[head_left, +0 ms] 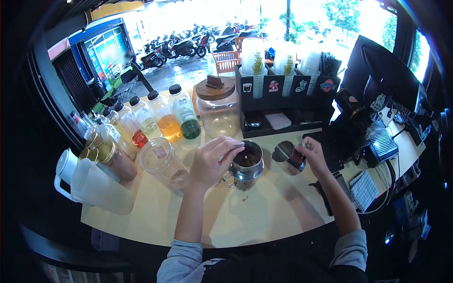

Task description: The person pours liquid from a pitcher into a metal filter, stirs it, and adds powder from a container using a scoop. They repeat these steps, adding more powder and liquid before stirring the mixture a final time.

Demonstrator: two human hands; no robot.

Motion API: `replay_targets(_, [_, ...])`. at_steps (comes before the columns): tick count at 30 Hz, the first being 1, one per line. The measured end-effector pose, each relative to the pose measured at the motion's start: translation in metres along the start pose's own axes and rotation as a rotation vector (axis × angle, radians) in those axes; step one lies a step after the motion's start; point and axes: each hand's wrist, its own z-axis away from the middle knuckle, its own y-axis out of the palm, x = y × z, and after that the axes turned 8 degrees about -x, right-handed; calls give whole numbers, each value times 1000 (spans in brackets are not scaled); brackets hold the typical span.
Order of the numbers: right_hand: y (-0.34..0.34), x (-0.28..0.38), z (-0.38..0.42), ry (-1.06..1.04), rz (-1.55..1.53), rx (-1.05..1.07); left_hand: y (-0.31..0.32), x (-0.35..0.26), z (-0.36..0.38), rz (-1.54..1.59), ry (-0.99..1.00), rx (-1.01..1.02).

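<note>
A metal coffee drip filter point(247, 162) sits on a clear glass mug point(242, 183) at the middle of the counter, with something dark inside it. My left hand point(218, 158) is at the filter's left rim, thumb and fingertips pinched together; what they hold, if anything, is too small to make out. To the right, my right hand point(311, 153) grips the handle of a small stainless steel pitcher point(289, 159), which is apart from the filter. Beside my left wrist stands a clear plastic container point(163, 162) with a round top.
Bottles of coloured liquid point(169, 126) and a large wooden-lidded jar point(219, 111) line the back. A black cup organizer point(283, 113) stands behind the mug. White pitchers point(101, 186) are at left. An espresso machine point(354, 118) and a checked cloth point(364, 189) are at right.
</note>
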Motion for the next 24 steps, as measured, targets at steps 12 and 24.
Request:
replay_targets(12, [-14, -68, 8, 129, -158, -30, 5, -6, 15, 10, 100, -38])
replay_targets(24, [42, 98, 49, -521, 175, 354, 29, -13, 14, 58, 126, 87])
